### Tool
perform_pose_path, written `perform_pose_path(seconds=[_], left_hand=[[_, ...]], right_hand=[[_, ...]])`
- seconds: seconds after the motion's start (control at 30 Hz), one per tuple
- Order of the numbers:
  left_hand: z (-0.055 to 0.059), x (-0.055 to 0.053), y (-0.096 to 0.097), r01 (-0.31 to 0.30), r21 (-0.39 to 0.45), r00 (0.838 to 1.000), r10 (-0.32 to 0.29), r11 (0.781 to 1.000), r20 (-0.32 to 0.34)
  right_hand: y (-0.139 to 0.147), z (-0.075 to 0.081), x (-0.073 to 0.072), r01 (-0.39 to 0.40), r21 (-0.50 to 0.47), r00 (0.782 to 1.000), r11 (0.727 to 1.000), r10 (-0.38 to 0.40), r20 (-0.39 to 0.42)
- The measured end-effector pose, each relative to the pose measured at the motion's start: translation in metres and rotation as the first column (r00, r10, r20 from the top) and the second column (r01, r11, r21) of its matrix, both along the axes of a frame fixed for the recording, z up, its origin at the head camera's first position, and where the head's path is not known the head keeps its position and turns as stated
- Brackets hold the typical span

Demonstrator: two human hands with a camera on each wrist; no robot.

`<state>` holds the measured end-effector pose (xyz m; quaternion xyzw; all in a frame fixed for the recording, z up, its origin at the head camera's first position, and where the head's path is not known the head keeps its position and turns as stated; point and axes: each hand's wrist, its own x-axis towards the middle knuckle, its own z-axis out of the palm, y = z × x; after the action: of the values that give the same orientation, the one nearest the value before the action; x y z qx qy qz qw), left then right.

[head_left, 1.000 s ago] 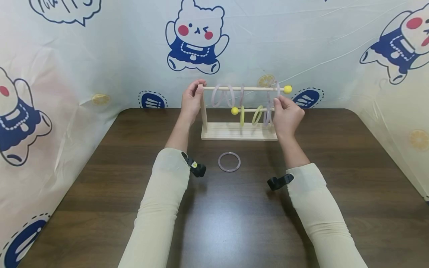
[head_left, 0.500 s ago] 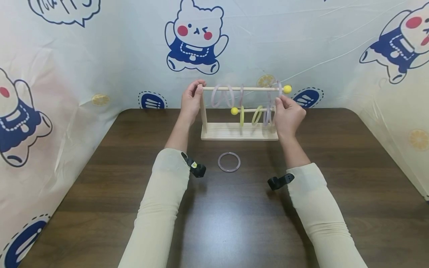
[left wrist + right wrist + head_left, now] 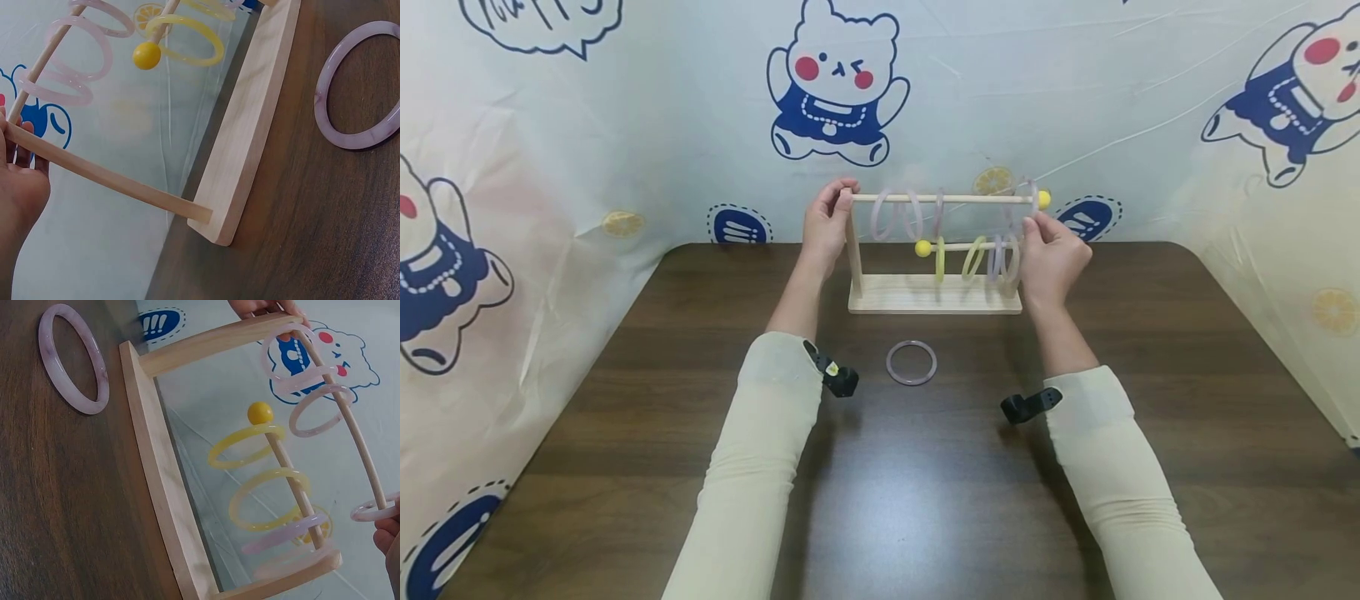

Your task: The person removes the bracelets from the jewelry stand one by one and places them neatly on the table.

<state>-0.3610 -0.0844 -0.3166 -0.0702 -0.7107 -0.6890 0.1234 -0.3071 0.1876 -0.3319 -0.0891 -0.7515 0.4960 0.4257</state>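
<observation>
While the bench (image 3: 910, 483) bears the wooden rack (image 3: 936, 298), its upper rod (image 3: 977, 199) runs lengthwise from 9 to 3 o'clock. The left hand (image 3: 825, 223) grips the rack's top corner at 9; the right hand (image 3: 1054, 260), nearer 3, pinches a pale ring (image 3: 367, 517) around the rod, at 12 from its fingers (image 3: 1032, 232). Having slid towards 3 since half a second ago, this ring sits just beside the yellow ball (image 3: 1044, 199).
</observation>
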Motion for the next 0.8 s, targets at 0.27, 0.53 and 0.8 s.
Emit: perform_pose_path(seconds=[0.27,0.53,0.8], left_hand=[[0.001,0.001,0.001,-0.008,0.001,1.0,0.008,1.0,-0.003],[0.003,0.002,0.0,0.008,0.022,1.0,-0.008,1.0,0.004],[0.019,0.023,0.005,-0.002,-0.005,1.0,0.002,1.0,0.012]], right_hand=[[0.004,0.0,-0.002,0.034,0.012,0.999,0.999,-0.034,-0.038],[0.007,0.0,-0.003,0.05,-0.017,0.998,0.999,-0.05,-0.023],[0.009,0.0,-0.002,0.064,-0.014,0.998,0.998,-0.064,-0.014]])
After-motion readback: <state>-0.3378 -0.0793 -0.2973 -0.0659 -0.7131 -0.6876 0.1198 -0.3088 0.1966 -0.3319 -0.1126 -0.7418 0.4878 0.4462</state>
